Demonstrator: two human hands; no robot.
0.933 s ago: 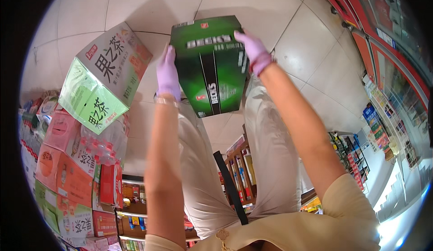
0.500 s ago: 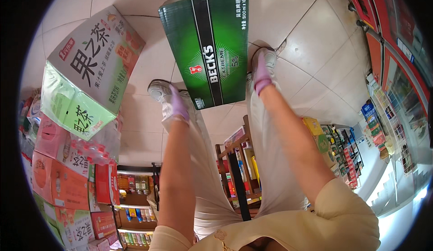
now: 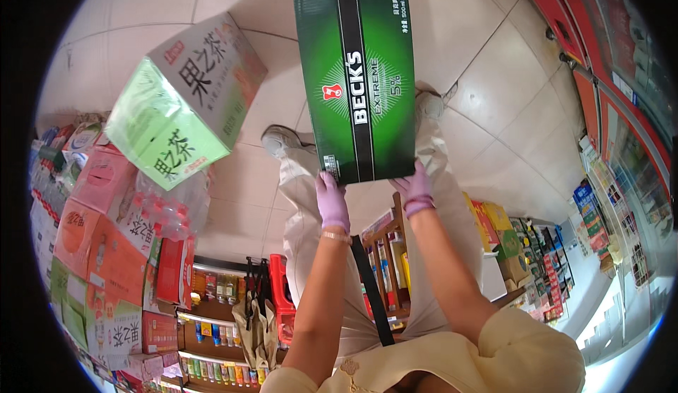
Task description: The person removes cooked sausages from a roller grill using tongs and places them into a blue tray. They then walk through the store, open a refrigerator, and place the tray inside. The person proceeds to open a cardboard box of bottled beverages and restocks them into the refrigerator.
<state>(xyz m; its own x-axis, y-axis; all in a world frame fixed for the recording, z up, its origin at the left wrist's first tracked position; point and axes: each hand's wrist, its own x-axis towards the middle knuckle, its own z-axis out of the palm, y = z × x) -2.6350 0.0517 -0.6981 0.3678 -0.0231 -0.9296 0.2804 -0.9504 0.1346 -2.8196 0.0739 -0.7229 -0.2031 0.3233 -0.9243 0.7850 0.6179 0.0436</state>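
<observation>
A large green cardboard carton (image 3: 325, 47) with a black stripe lies in front of me, its long side pointing away. My left hand (image 3: 332, 204), in a purple glove, grips its near left corner, with the finger ends at the top edge and the rest of the grip hidden below. At the near right corner, my right hand (image 3: 415, 187), in a matching glove, holds the carton too, fingers partly under it. Whether the carton rests fully on the floor or is raised at my end, I cannot tell. My shoes (image 3: 282, 141) stand on either side of its near part.
Left of me a white and green drink carton (image 3: 166, 121) sits atop shrink-wrapped bottles (image 3: 166, 209), beside stacked orange and pink cases (image 3: 116, 259). A red-framed glass cooler (image 3: 628, 124) lines the right. Behind me are a wooden rack (image 3: 388, 259) and stocked shelves (image 3: 219, 347).
Both hands have moved from beside the carton's long sides to its near corners and now grip it. The whole view has shifted, so the carton and the stacks appear farther right.
</observation>
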